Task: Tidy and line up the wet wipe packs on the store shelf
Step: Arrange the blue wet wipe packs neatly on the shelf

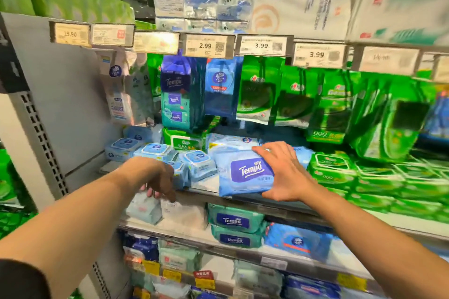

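My right hand (283, 172) grips a light blue Tempo wet wipe pack (245, 173) by its right side, holding it over the front edge of the middle shelf (206, 192). My left hand (155, 175) hangs fingers down in front of several small pale blue wipe packs (194, 164) at the shelf's left, with nothing visibly held. More small blue packs (124, 148) lie behind them. A stack of green wipe packs (332, 167) sits to the right of my right hand.
Hanging packs, blue Tempo (179, 90) and green ones (294, 97), dangle from hooks above the shelf under price tags (206, 45). The shelf below holds teal Tempo packs (234, 221) and white packs (145, 209). A grey upright panel (60, 104) closes the left side.
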`<action>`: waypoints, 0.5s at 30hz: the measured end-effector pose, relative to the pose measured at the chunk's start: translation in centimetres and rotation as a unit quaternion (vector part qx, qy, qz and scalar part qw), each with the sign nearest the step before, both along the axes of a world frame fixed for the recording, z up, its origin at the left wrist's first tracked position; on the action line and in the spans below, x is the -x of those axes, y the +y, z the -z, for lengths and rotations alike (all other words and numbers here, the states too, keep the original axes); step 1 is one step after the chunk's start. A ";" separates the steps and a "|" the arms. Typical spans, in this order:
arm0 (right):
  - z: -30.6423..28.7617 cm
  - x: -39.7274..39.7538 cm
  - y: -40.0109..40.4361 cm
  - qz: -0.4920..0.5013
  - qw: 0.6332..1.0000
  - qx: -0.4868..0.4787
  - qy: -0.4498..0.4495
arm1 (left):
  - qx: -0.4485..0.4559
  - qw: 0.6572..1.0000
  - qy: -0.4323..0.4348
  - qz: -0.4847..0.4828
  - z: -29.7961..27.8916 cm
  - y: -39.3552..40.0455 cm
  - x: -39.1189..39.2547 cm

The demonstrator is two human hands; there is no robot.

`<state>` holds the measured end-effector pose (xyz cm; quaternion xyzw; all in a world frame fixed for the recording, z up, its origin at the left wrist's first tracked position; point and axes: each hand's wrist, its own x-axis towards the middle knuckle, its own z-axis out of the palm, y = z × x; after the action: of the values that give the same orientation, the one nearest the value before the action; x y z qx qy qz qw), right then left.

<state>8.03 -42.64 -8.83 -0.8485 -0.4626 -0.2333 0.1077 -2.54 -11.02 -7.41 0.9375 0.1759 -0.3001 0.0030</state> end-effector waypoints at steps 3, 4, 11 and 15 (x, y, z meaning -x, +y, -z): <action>1.4 -1.0 -3.2 0.052 0.998 0.019 -0.010 | 0.005 0.999 0.030 0.016 0.4 -3.2 -1.8; 1.8 -1.2 -4.0 0.072 0.997 0.023 -0.013 | 0.013 0.999 0.033 0.024 0.6 -3.9 -2.3; 3.6 -2.9 -5.0 0.147 0.987 0.064 -0.024 | 0.023 0.993 -0.013 0.111 1.8 -6.5 -5.3; 4.4 -2.7 -5.0 0.159 0.983 0.087 -0.024 | -0.003 0.985 -0.086 0.147 1.9 -6.7 -6.1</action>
<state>10.78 -47.62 -13.21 -0.9113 -0.3431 -0.2272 -0.0159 3.53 -17.70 -9.31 0.9755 0.0362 -0.2152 -0.0292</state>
